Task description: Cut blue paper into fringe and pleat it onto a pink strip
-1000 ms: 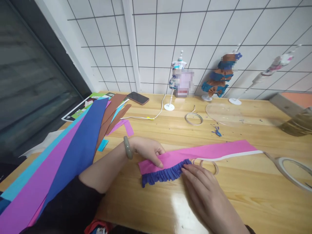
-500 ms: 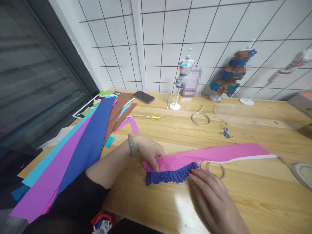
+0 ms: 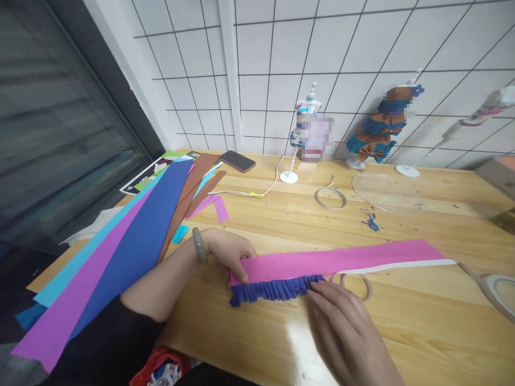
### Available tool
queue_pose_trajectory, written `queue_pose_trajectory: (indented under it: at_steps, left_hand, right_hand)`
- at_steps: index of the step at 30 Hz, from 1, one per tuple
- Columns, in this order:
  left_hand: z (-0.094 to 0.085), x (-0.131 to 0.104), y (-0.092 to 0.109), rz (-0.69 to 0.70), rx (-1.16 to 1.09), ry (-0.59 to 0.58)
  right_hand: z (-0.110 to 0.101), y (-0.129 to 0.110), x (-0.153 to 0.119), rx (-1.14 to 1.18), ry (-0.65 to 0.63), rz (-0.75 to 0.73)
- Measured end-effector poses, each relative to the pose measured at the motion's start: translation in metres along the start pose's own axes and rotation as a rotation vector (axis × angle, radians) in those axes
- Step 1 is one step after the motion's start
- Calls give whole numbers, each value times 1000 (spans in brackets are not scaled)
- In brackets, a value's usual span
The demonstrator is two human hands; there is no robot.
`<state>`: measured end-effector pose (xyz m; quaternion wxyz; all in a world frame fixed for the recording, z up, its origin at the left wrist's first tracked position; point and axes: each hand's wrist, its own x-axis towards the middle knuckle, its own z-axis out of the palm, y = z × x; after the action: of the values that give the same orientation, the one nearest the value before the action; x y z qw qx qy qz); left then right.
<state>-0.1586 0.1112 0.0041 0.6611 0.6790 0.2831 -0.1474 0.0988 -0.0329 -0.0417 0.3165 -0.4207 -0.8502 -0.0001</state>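
A long pink crepe paper strip [image 3: 341, 259] lies slantwise across the wooden table. Its left end is pinched by my left hand [image 3: 230, 252], thumb on top, the other fingers mostly hidden. Along the strip's lower left edge runs a pleated dark blue paper ruffle [image 3: 269, 290]. My right hand [image 3: 344, 316] has its fingertips pressed together at the ruffle's right end; finger contact there is partly hidden. White tape [image 3: 398, 266] borders the lower edge to the right of the ruffle and leads to a tape roll [image 3: 491, 289]. Another tape ring [image 3: 368, 287] lies just beyond my right hand.
Long blue, purple and turquoise paper strips [image 3: 129, 254] cover the table's left side, beside brown ones [image 3: 189, 201]. A phone [image 3: 238, 161], a tape ring [image 3: 330, 198] and blue scraps [image 3: 372, 222] lie farther back. Small dress forms [image 3: 308, 112] stand by the tiled wall.
My left hand has shifted left with the strip's end and the ruffle, and the strip lies straighter. My right hand has moved slightly left, still at the ruffle's right end.
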Motion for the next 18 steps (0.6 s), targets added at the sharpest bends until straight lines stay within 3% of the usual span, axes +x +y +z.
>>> queue_pose_trajectory:
  at_steps: [3,8,13,18]
  left_hand:
    - [0,-5,-6,-43,-26,-25]
    - [1,-12,0,-37,149,130]
    - [2,-16,3,-18,234,156]
    - [5,-18,9,-55,298,184]
  right_hand:
    - [3,-1,0,-47,-27,-64]
    - [3,-6,4,-37,-69,-139]
    - [6,-16,14,-24,-146,-116]
    - [22,-29,34,-88,-192,-10]
